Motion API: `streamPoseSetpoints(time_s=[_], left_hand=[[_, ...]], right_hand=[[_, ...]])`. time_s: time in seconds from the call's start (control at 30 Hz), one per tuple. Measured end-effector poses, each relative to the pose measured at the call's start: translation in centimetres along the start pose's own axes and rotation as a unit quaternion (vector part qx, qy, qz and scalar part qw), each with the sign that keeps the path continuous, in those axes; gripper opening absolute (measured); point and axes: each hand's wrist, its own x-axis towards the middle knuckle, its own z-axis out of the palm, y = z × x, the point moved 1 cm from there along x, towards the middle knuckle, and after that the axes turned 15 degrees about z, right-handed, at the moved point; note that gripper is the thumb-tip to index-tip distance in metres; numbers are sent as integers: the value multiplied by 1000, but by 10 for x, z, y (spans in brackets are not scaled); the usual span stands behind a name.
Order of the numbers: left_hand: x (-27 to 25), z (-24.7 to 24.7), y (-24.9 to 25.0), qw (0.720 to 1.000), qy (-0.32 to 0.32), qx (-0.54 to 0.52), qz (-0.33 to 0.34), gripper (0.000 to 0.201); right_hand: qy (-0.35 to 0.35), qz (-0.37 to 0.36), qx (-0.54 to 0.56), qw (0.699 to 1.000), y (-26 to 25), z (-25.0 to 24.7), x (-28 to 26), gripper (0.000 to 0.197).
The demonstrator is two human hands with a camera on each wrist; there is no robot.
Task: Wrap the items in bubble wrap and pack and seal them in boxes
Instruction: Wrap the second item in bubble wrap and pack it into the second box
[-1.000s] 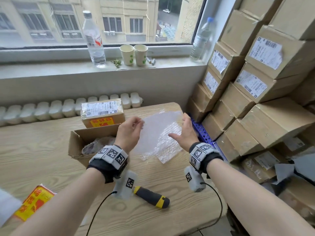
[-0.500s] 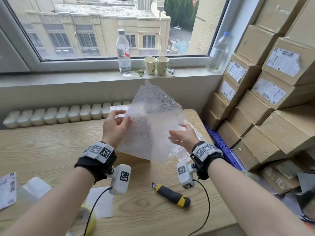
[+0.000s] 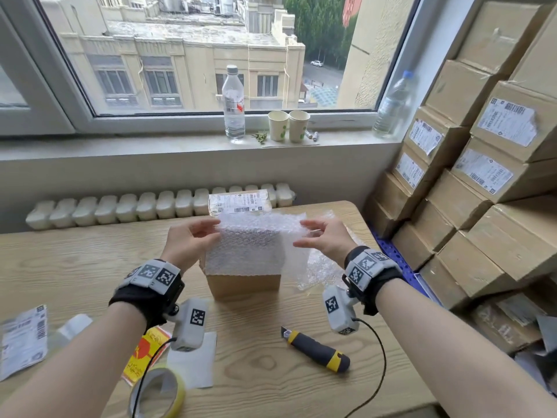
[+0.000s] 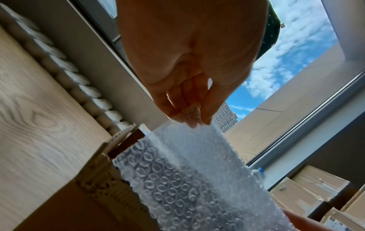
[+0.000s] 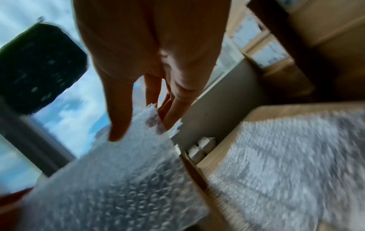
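Having come down from chest height, the bubble wrap (image 3: 247, 245) now drapes over the open box (image 3: 245, 285), left hand (image 3: 188, 245) and right hand (image 3: 327, 241) each pinching a top corner, ready for lining or padding.

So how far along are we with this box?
Done: one labelled box sits closed behind. In hand: left hand and right hand pinch a bubble wrap sheet over the open box. Left: closing and sealing; tape roll lies untouched.

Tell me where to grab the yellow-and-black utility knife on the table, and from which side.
Grip the utility knife by its black mid-handle, coming from above with the right hand. It lies flat, blade end pointing up-left toward the open box, so stay clear of that tip.
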Motion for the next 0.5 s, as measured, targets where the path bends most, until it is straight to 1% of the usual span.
streamPoseSetpoints(time_s=[0.03,0.1,0.13,0.2,0.27,0.3,0.37,0.4,0.47,0.5], left_hand=[[0,-4,-1,1000,2,13,5,27],[1,-10,-3,999,-4,46,2,20],[2,-11,-6,998,-19,66,-7,19],[5,-11,-11,988,-73,133,-20,24],[6,-7,-11,966,-148,210,-9,36],[6,-4,-9,957,-179,226,6,43],[6,5,0,952,-207,219,43,50],[7,9,5,954,-206,211,58,47],[10,16,14,952,-196,216,97,26],[12,17,18,950,-192,219,110,15]], right_hand=[[7,-2,-44,999,-2,2,-1,48],[33,-22,-88,995,-7,5,-2,33],[51,-36,-99,993,-11,6,-3,26],[76,-74,-113,988,-20,7,-4,20],[75,-108,-120,984,-32,9,-6,19],[71,-120,-127,982,-38,10,-8,19],[65,-135,-134,980,-47,15,-9,20],[63,-139,-133,979,-51,17,-9,21],[65,-140,-120,981,-58,20,-10,27],[71,-134,-101,983,-60,20,-10,34]])
